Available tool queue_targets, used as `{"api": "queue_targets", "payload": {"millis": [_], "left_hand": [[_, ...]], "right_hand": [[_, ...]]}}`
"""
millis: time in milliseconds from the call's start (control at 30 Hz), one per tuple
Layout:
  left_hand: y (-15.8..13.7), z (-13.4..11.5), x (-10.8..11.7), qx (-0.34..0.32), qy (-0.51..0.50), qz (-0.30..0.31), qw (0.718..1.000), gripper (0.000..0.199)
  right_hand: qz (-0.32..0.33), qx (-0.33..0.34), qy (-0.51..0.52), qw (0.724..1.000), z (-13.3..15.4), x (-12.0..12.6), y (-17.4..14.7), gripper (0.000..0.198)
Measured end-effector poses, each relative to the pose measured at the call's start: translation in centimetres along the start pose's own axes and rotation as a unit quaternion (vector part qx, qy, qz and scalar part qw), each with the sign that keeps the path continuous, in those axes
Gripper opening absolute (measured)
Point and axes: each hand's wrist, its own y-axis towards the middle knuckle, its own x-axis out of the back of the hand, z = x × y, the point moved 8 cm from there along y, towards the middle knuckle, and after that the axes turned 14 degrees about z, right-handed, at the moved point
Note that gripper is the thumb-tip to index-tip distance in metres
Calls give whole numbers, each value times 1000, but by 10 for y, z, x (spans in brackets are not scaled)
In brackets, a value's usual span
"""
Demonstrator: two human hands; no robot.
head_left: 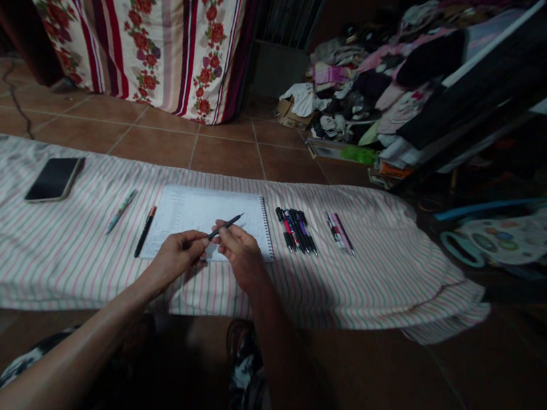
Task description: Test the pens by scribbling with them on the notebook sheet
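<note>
A slim dark pen (231, 222) is held between both hands above the notebook, its pointed end up and to the right. My left hand (179, 253) pinches its lower end with thumb and fingers. The fingers of my right hand (240, 249) close round its middle. Beneath them lies an open spiral notebook (196, 212) with white pages and its wire binding on the right. Against the notebook's left edge rests a black pen with an orange end (145, 232). Several dark pens (297, 232) lie in a bunch just right of the binding.
A striped cloth (344, 281) covers the low table. On it are a phone (54, 179) and a patterned pen (121, 212) at left, and a few pink and white pens (339, 232) at right. Beyond are a floral curtain (170, 30) and heaped clothes (366, 76).
</note>
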Motion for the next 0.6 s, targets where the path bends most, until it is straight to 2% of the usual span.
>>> {"api": "queue_targets", "payload": {"millis": [100,233,433,600], "left_hand": [[0,-2,7,-8,49,-10,999,29],[0,2,11,-7,106,-3,994,28],[1,9,16,-19,183,-14,983,32],[-2,7,21,-12,196,-28,980,30]], "right_hand": [[-65,21,8,998,5,15,0,30],[-107,22,24,994,8,27,0,26],[-135,21,34,990,9,28,-4,24],[-142,41,35,988,12,36,-2,25]]}}
